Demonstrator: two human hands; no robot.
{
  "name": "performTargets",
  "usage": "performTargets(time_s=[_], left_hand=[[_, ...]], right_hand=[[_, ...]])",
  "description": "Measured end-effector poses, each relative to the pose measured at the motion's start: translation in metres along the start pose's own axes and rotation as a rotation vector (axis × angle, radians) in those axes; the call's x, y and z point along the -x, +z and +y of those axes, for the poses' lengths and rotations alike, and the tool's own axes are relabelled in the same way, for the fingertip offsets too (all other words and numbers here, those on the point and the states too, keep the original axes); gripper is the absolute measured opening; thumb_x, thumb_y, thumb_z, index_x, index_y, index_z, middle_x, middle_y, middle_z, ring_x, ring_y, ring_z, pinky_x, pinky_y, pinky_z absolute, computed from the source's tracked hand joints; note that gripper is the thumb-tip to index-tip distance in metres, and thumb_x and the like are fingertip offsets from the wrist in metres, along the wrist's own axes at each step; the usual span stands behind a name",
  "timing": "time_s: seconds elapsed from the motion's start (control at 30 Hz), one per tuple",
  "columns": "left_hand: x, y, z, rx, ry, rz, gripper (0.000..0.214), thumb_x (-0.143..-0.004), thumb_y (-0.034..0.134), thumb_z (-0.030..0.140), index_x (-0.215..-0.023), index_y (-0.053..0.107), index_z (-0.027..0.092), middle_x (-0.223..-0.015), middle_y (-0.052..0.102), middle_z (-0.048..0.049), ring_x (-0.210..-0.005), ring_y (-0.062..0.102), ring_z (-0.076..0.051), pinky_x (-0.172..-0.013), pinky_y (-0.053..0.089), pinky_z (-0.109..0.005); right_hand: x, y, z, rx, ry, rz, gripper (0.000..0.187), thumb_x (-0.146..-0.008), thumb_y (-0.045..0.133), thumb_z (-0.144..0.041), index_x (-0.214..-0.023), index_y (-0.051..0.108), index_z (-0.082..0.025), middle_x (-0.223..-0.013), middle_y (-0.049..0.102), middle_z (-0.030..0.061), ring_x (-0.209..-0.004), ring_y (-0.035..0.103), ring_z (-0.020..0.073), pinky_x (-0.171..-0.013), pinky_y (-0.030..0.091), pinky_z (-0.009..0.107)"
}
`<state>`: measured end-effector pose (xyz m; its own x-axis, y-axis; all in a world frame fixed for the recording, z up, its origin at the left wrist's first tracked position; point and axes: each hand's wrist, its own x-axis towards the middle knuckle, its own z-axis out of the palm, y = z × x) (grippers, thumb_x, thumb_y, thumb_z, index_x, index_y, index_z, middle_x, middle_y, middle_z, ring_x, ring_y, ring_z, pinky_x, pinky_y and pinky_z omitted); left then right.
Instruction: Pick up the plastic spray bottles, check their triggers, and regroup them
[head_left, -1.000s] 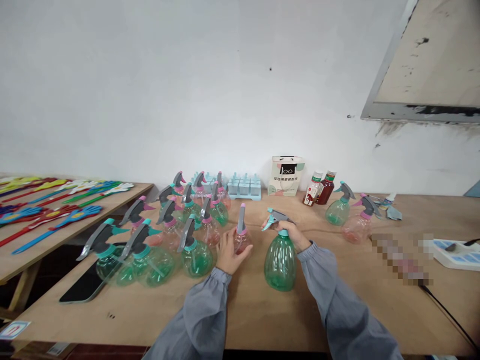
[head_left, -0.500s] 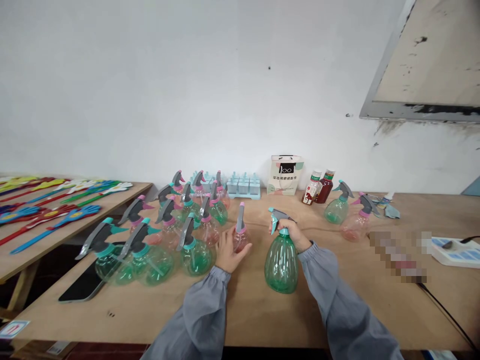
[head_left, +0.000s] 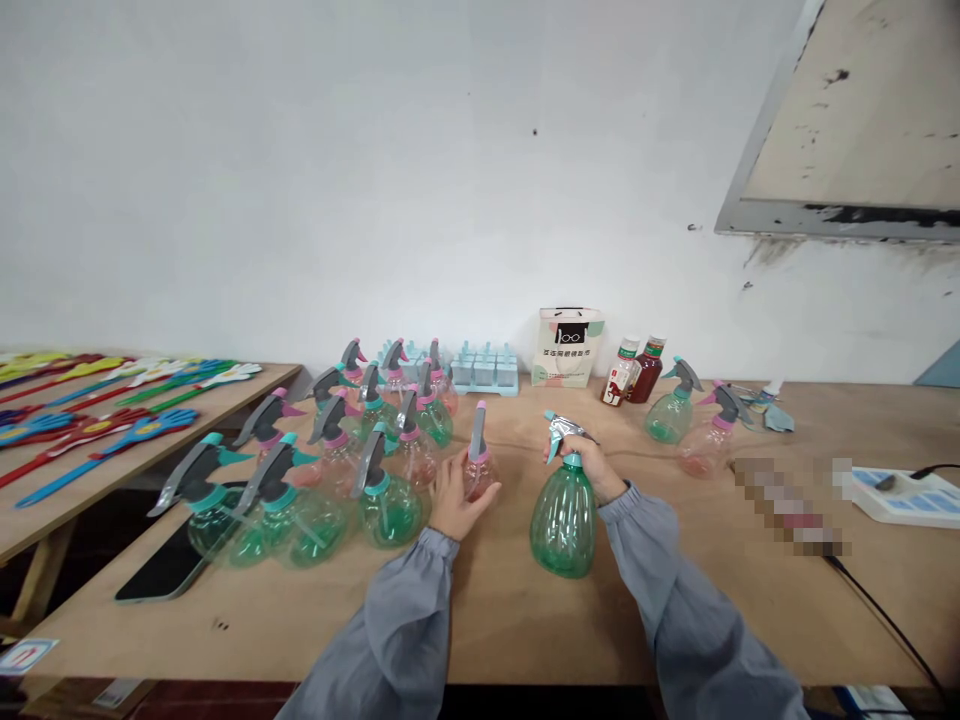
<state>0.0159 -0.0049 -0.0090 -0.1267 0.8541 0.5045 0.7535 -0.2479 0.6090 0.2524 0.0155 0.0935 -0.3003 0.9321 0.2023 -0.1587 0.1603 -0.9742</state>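
My right hand [head_left: 589,463] is wrapped around the grey and turquoise spray head of a green spray bottle [head_left: 564,525]. The bottle leans a little, and I cannot tell whether its base touches the table. My left hand [head_left: 457,500] cups a small pink spray bottle [head_left: 480,475] from the near left, thumb in front and fingers partly hidden at its side. Left of that hand stand several more bottles, among them a green spray bottle [head_left: 390,512] close to my fingers and a pink spray bottle [head_left: 341,460] behind it.
Ice-pop molds [head_left: 485,372], a paper bag [head_left: 568,348] and two sauce bottles [head_left: 643,372] line the wall. Another green bottle [head_left: 669,415] and a pink bottle [head_left: 706,447] stand at right, near a power strip [head_left: 904,500]. A phone [head_left: 161,565] lies front left. Colourful hand-shaped sticks [head_left: 112,450] cover the left table.
The spray head in my right hand has tipped slightly to the right with its bottle. My left hand stays at the pink bottle. The camera view has shifted a little.
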Motion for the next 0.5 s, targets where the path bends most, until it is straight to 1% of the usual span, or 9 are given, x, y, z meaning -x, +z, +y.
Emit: performTargets(time_s=[0.07, 0.13, 0.17, 0.2, 0.27, 0.33, 0.4, 0.47, 0.5], left_hand=[[0.0, -0.001, 0.001, 0.008, -0.006, -0.011, 0.071, -0.076, 0.067, 0.051, -0.137, 0.047, 0.021, -0.123, 0.056, -0.0143, -0.124, 0.054, -0.035, -0.102, 0.043, -0.055], [0.0, -0.002, 0.002, 0.01, -0.006, -0.012, 0.071, -0.076, 0.067, 0.052, -0.137, 0.047, 0.021, -0.123, 0.057, -0.014, -0.123, 0.055, -0.035, -0.102, 0.043, -0.055], [0.0, -0.002, 0.002, 0.008, -0.003, -0.01, 0.07, -0.076, 0.067, 0.051, -0.136, 0.047, 0.021, -0.122, 0.057, -0.0138, -0.123, 0.055, -0.035, -0.102, 0.043, -0.055], [0.0, -0.002, 0.002, 0.006, -0.002, -0.007, 0.07, -0.076, 0.067, 0.051, -0.136, 0.048, 0.021, -0.122, 0.057, -0.0137, -0.123, 0.055, -0.035, -0.103, 0.042, -0.055], [0.0, -0.002, 0.002, 0.003, -0.007, -0.008, 0.071, -0.076, 0.067, 0.052, -0.136, 0.048, 0.021, -0.122, 0.057, -0.0139, -0.123, 0.055, -0.035, -0.103, 0.042, -0.055], [-0.001, -0.002, 0.0, 0.006, -0.01, -0.012, 0.071, -0.076, 0.066, 0.053, -0.137, 0.047, 0.021, -0.123, 0.057, -0.014, -0.124, 0.055, -0.035, -0.103, 0.042, -0.056], [-0.001, -0.001, -0.002, 0.013, 0.003, -0.016, 0.072, -0.077, 0.065, 0.054, -0.138, 0.047, 0.021, -0.124, 0.058, -0.0143, -0.123, 0.055, -0.035, -0.102, 0.044, -0.055], [-0.002, -0.001, -0.004, 0.018, 0.026, -0.023, 0.072, -0.077, 0.065, 0.055, -0.138, 0.047, 0.021, -0.125, 0.058, -0.015, -0.123, 0.056, -0.035, -0.101, 0.045, -0.055], [-0.002, 0.0, -0.004, 0.02, 0.033, -0.025, 0.072, -0.077, 0.065, 0.055, -0.138, 0.047, 0.02, -0.125, 0.058, -0.0153, -0.123, 0.056, -0.035, -0.1, 0.045, -0.054]], right_hand=[[0.006, -0.005, -0.001, 0.01, 0.037, -0.047, 0.018, -0.061, 0.057, -0.028, -0.063, 0.074, -0.021, -0.073, 0.074, 0.0058, -0.079, 0.068, 0.0232, -0.085, 0.052, 0.037], [0.018, -0.013, -0.005, 0.04, 0.054, -0.073, 0.02, -0.068, 0.063, -0.03, -0.078, 0.077, -0.021, -0.088, 0.078, 0.0066, -0.089, 0.07, 0.0238, -0.091, 0.051, 0.037], [0.026, -0.018, -0.007, 0.055, 0.048, -0.048, 0.021, -0.072, 0.066, -0.032, -0.086, 0.078, -0.022, -0.095, 0.078, 0.007, -0.094, 0.07, 0.024, -0.094, 0.051, 0.038], [0.035, -0.025, -0.01, 0.066, 0.034, 0.006, 0.024, -0.075, 0.07, -0.036, -0.094, 0.077, -0.023, -0.101, 0.078, 0.0072, -0.097, 0.071, 0.0241, -0.095, 0.05, 0.039], [0.055, -0.045, -0.016, 0.076, -0.02, 0.183, 0.032, -0.076, 0.076, -0.043, -0.103, 0.074, -0.025, -0.106, 0.078, 0.0078, -0.099, 0.071, 0.0245, -0.095, 0.051, 0.04], [0.078, -0.072, -0.022, 0.106, -0.086, 0.395, 0.038, -0.072, 0.081, -0.046, -0.103, 0.073, -0.026, -0.107, 0.078, 0.0076, -0.098, 0.071, 0.0239, -0.093, 0.052, 0.039], [0.101, -0.105, -0.029, 0.181, -0.142, 0.609, 0.042, -0.067, 0.084, -0.048, -0.1, 0.074, -0.024, -0.105, 0.077, 0.0073, -0.091, 0.071, 0.022, -0.083, 0.054, 0.035], [0.124, -0.139, -0.036, 0.234, -0.194, 0.835, 0.044, -0.059, 0.086, -0.05, -0.093, 0.074, -0.023, -0.094, 0.076, 0.0053, -0.08, 0.068, 0.0197, -0.07, 0.052, 0.031], [0.134, -0.155, -0.038, 0.259, -0.214, 0.958, 0.045, -0.054, 0.087, -0.05, -0.088, 0.074, -0.024, -0.085, 0.073, 0.0032, -0.071, 0.065, 0.0178, -0.063, 0.05, 0.029]])
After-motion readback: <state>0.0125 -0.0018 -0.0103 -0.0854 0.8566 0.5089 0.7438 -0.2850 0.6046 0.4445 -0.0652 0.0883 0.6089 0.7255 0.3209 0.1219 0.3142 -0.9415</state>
